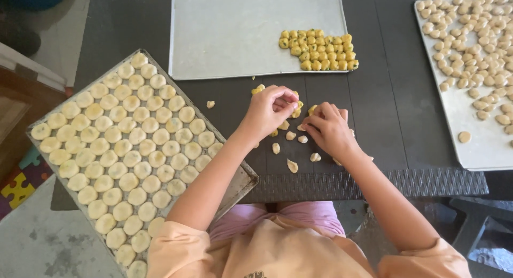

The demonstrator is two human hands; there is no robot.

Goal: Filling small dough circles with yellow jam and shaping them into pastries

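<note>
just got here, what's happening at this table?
A person works small dough pieces loose on the dark table. The left hand pinches one; the right hand rests among the others. A tray of round discs sits to the left, a tray with a yellow cluster ahead, and another tray of pale pieces to the right.

the left hand pinches a small yellow dough piece above the dark wooden table; the right hand touches pale loose dough pieces, near the grey metal tray.
</note>
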